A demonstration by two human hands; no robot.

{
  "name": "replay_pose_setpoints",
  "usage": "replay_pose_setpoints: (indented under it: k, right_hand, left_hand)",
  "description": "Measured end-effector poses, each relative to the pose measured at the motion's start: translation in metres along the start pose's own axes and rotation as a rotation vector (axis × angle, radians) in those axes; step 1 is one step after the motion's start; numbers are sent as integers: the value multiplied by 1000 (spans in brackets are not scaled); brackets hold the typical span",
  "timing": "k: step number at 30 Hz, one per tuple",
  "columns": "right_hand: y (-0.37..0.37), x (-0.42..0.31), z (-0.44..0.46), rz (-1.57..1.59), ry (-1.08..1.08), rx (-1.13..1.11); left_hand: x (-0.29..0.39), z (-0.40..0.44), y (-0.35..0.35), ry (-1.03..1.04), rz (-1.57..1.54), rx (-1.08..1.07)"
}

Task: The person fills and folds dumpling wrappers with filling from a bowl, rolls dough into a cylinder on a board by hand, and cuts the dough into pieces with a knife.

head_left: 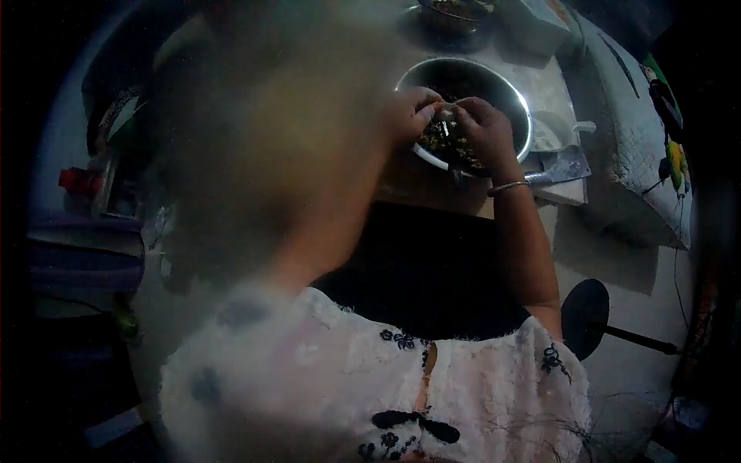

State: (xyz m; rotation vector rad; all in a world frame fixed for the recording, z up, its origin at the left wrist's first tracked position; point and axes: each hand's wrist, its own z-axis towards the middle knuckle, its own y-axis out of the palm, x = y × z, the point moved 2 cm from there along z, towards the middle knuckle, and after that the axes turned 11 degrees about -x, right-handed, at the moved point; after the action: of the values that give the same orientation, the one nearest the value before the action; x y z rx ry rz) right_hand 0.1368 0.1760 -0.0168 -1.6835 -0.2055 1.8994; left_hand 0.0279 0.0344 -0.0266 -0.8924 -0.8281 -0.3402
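Note:
Over a round metal bowl [530, 116], my left hand [409, 116] and my right hand [486, 131] meet, fingertips nearly touching. Both pinch a small pale piece [446, 113] between thumbs and fingers; its exact kind is too small to make out. Below them, the bowl holds chopped bits [441, 145] in dark, green and yellowish tones. A bangle [508, 187] circles my right wrist. A blurred smear on the lens hides part of my left forearm and the area left of the bowl.
Right of the bowl lie a pale plastic container [546, 133] and a flat greyish object [567, 167]. Another dark bowl [455, 19] stands at the back, near a white box [532, 31]. A black disc with a long handle [587, 318] is at lower right.

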Motion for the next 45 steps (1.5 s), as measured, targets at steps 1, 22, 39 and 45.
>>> replay_pose_setpoints:
  k: [1, 22, 39, 45]
  right_hand:
    - [0, -1, 0, -14, -47, 10]
    - [2, -10, -3, -296, -205, -4]
    - [-4, 23, -2, 275, -79, 162]
    - [0, 25, 10, 62, -34, 74]
  left_hand:
    - [2, 0, -1, -2, 0, 0]
    - [-3, -2, 1, 72, 94, -78]
    - [0, -10, 3, 255, 58, 240]
    - [-54, -25, -76, 65, 579, 326]
